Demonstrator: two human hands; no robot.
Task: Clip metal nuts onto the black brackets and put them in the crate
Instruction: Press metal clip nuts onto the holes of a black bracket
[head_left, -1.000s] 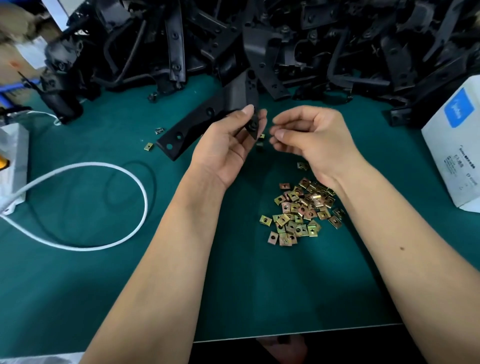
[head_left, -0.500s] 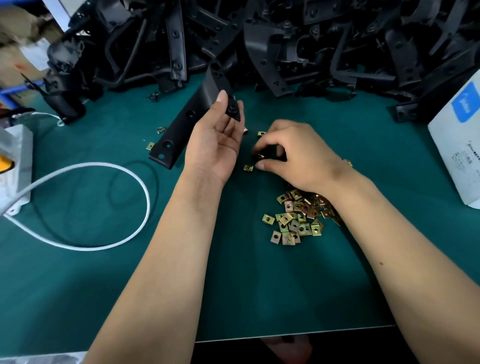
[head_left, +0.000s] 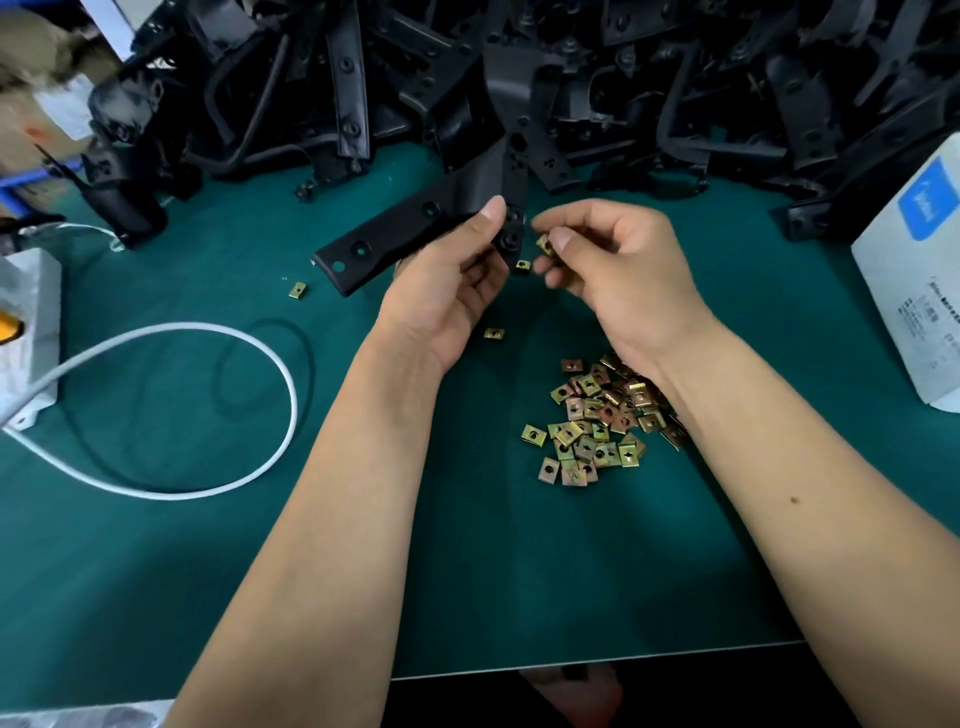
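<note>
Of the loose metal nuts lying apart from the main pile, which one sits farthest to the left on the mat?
The lone clip nut just below the low end of the held black bracket. The other strays lie near the left hand.

1. A green mat (head_left: 156, 571) is laid over the work surface.
2. A white cable (head_left: 280, 395) is looped on the mat at 9 o'clock.
3. A white metal box (head_left: 26, 332) is set at the 9 o'clock edge, joined to the cable.
4. A white carton (head_left: 914, 291) with a blue label is placed at 3 o'clock.
5. Cardboard boxes (head_left: 36, 78) are seen blurred at 10 o'clock.
</note>
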